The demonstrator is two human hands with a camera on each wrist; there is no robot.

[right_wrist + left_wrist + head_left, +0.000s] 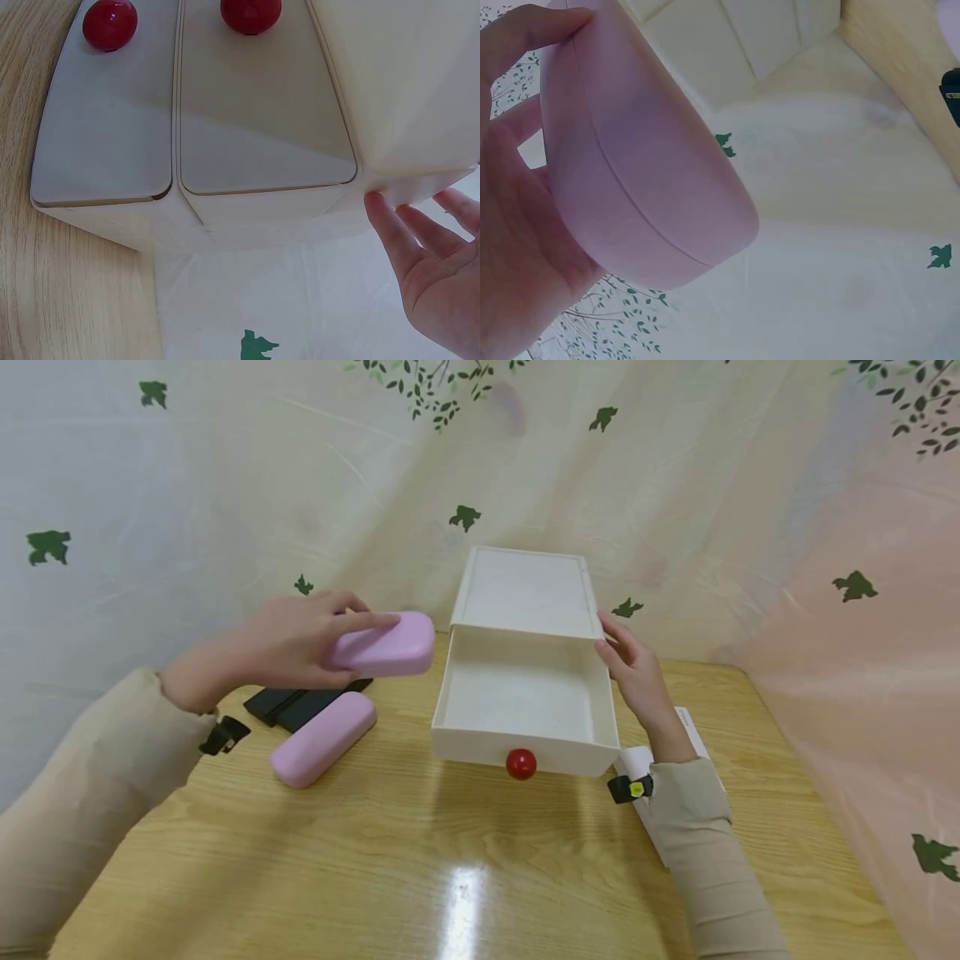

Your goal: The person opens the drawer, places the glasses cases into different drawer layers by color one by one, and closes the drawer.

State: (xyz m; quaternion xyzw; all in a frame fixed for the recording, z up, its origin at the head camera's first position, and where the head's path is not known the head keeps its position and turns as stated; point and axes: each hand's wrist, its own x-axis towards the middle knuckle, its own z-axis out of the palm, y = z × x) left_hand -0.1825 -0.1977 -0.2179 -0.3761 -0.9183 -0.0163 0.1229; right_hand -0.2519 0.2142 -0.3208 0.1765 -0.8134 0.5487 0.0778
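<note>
My left hand (288,639) grips a pink glasses case (397,647) above the table, just left of a white drawer cabinet (528,589). A seam runs along the case in the left wrist view, with fingers (536,26) wrapped about it. The cabinet's top drawer (480,743), which has a red ball knob (521,764), is pulled out with nothing inside. My right hand (637,672) rests its fingertips against the cabinet's right side near the top. In the right wrist view, two lower drawers stay closed, each with a red knob (251,13).
A second pink glasses case (324,741) lies on the wooden table (337,860) at left, beside a flat black object (300,703). A white item (648,810) lies partly hidden under the right forearm. A leaf-patterned curtain (300,468) hangs behind the table.
</note>
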